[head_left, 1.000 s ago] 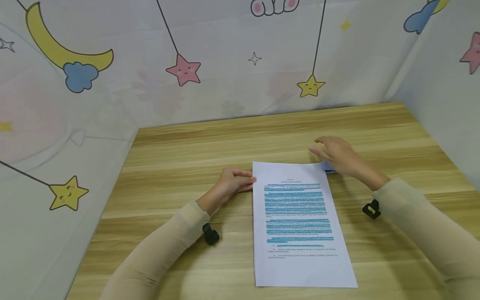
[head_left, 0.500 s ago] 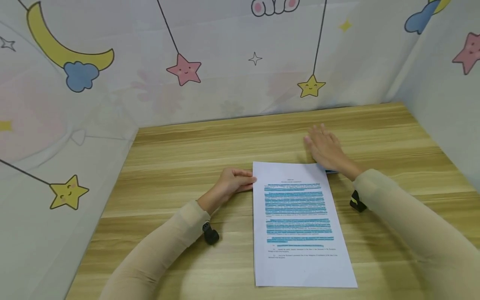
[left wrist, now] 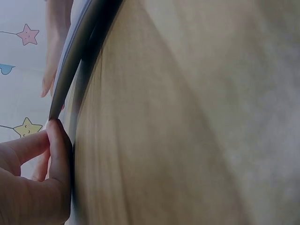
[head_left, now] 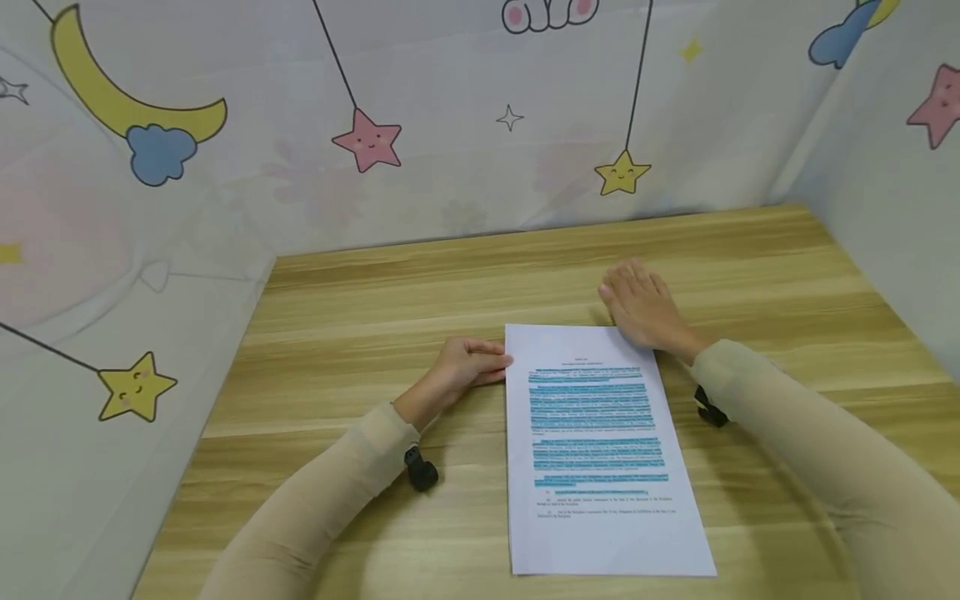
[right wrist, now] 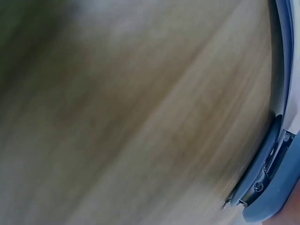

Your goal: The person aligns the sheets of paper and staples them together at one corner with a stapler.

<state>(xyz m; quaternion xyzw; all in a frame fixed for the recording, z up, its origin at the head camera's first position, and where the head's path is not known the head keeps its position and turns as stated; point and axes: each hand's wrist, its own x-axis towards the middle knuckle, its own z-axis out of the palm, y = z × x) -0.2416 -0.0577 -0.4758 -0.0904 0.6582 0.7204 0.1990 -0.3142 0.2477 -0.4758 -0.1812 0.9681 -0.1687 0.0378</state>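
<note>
A stack of printed paper sheets (head_left: pixel 607 546) with blue-highlighted text lies on the table. My left hand (head_left: pixel 457 371) pinches its upper left edge between thumb and fingers; the left wrist view shows that edge lifted slightly off the wood. Over the top right corner, my right hand (head_left: pixel 647 310) presses palm down with straight fingers on a blue stapler (right wrist: pixel 276 197). That stapler is hidden under the palm in the head view. The right wrist view shows the sheets' edge (right wrist: pixel 294 89) reaching into the stapler's mouth.
The wood-grain table (head_left: pixel 360 308) reaches back to a white curtain (head_left: pixel 450 92) printed with stars, moons and clouds. A black wrist camera (head_left: pixel 422 471) hangs below the left sleeve, and another camera (head_left: pixel 709 408) sits below the right sleeve.
My right hand has moved left and flattened onto the stapler, covering its blue part that showed earlier beside the paper. The left hand and sheets have stayed in place.
</note>
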